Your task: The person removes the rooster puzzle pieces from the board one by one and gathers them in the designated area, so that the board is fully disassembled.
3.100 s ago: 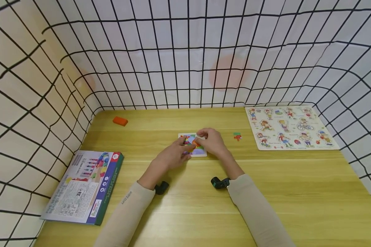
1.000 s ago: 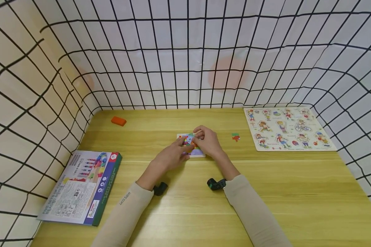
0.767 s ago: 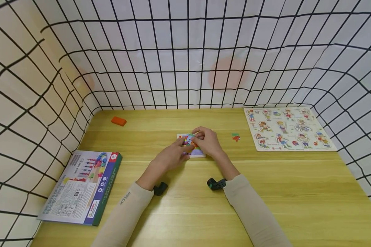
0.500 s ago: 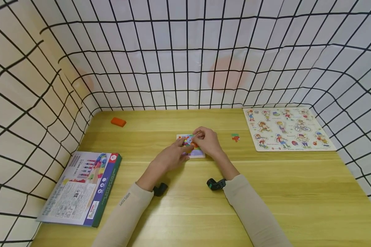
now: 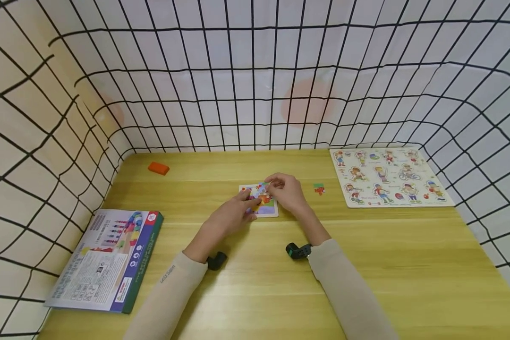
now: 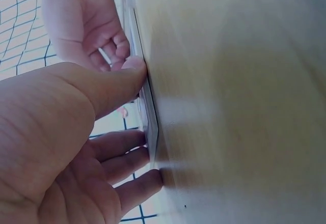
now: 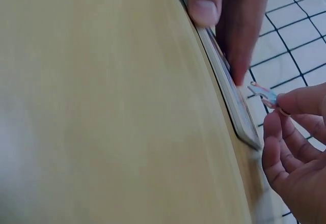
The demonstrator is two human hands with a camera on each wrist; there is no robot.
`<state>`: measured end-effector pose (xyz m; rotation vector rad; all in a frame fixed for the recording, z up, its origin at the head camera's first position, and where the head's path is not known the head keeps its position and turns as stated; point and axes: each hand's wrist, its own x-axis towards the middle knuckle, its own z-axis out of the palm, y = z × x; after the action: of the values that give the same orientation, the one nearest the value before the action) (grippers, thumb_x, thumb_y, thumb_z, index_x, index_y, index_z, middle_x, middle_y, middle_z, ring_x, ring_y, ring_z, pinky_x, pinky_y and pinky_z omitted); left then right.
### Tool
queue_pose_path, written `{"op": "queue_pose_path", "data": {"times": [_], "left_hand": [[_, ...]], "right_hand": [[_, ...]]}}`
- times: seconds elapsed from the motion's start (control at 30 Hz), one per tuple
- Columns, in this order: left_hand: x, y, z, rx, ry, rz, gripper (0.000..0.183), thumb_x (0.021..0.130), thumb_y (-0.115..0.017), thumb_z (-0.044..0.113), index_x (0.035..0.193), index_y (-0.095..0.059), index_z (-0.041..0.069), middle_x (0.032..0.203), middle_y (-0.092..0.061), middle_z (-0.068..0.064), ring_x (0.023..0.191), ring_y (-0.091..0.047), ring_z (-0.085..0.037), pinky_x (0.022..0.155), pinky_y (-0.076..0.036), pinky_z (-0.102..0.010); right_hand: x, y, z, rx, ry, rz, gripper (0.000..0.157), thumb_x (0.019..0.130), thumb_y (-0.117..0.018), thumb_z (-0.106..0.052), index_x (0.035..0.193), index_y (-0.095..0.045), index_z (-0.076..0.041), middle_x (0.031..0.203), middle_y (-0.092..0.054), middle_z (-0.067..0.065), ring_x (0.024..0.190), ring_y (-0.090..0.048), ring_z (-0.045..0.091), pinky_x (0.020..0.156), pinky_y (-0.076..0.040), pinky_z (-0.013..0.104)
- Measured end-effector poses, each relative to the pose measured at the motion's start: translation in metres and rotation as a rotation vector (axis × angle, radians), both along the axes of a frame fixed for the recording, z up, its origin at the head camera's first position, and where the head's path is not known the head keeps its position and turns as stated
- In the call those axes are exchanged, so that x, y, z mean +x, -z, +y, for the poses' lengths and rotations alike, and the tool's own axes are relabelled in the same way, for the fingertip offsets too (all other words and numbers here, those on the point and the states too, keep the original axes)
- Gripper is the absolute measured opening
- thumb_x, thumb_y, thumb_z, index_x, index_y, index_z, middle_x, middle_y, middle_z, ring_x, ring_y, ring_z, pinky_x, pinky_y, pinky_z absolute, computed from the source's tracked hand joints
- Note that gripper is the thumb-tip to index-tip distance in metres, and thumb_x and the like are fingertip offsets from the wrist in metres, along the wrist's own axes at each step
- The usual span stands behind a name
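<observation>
Head view: a white grid-lined cloth (image 5: 231, 85) is standing around the back and both sides, its black lines bending at the corners. Below it, a yellowish wood-grained table (image 5: 246, 293) is filling most of the lower half. At the person's left, a flat printed box (image 5: 102, 259) is lying on the table, its green and purple edge facing right. At the far right, a white board (image 5: 370, 173) with pictures of children is lying close to the cloth. Two beige sleeves (image 5: 165, 295) are reaching in from the near edge (small dark lettering is showing on the left one). The left hand (image 5: 229, 215) is resting unclenched on a small puzzle tray (image 5: 268, 216), its fingers extending loosely over the left part and its thumb touching the near edge. The right hand (image 5: 286, 191) is hovering by the tray's far right corner, grasping with thumb and forefinger. The tray itself is lying flat between the hands, in the middle of the table. Black wrist cameras (image 5: 216, 260) are jutting inward below both hands. An orange block (image 5: 158, 168) is lying toward the far left. Right of the right hand, a red-and-green loose piece (image 5: 319, 189) is lying on the table. Smallest to the eye, a pinched piece (image 7: 264, 94) is poking out from the right fingertips, apart from the tray.
</observation>
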<state>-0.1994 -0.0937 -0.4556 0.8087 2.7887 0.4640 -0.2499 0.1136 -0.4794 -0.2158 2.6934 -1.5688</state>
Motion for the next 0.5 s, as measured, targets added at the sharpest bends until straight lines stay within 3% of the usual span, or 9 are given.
{"op": "queue_pose_path", "data": {"times": [0.5], "left_hand": [[0.001, 0.001, -0.001, 0.022, 0.001, 0.007, 0.052, 0.103, -0.064, 0.030, 0.153, -0.053, 0.018, 0.165, -0.034, -0.022, 0.148, -0.042, -0.040, 0.120, -0.041, -0.048]], "right_hand": [[-0.001, -0.008, 0.054, 0.054, 0.021, -0.021, 0.015, 0.097, -0.071, -0.018, 0.109, -0.075, -0.011, 0.096, -0.074, 0.008, 0.082, -0.067, 0.022, 0.075, -0.054, 0.030]]}}
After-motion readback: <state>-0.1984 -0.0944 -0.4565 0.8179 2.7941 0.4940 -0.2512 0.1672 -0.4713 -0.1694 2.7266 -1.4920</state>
